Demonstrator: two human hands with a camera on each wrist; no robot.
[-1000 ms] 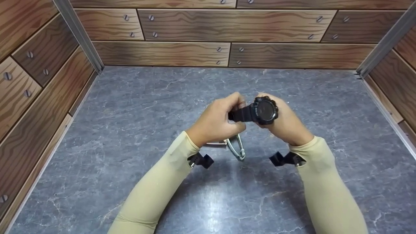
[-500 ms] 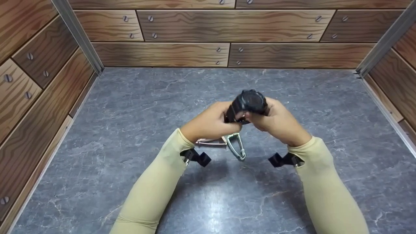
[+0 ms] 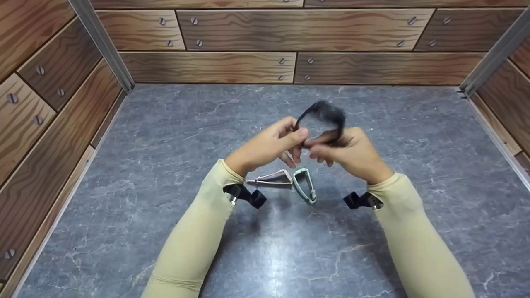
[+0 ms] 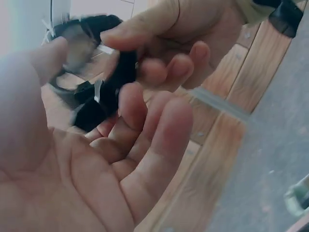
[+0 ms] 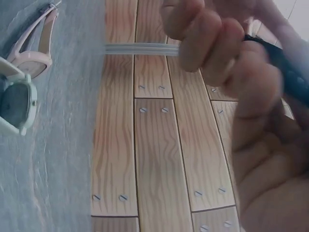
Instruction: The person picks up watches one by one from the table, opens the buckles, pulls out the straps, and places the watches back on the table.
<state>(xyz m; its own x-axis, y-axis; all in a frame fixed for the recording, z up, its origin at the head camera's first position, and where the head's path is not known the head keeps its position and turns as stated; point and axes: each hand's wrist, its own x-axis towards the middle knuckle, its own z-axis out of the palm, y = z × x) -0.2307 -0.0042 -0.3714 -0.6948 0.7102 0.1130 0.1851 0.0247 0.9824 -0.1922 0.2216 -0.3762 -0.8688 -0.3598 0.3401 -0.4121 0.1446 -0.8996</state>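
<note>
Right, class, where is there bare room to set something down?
Bare tabletop lies between the left wall and left sleeve, the right wall and right sleeve, and along the back wall. It's crowded mid-table: the pink watch and green watch lie close together, and just beyond them the left hand and right hand hold the black watch.

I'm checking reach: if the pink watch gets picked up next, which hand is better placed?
Probably the left hand: in the head view, the pink watch lies closer to it than to the right hand. Both hold the black watch, though, so the left must let go first.
</note>
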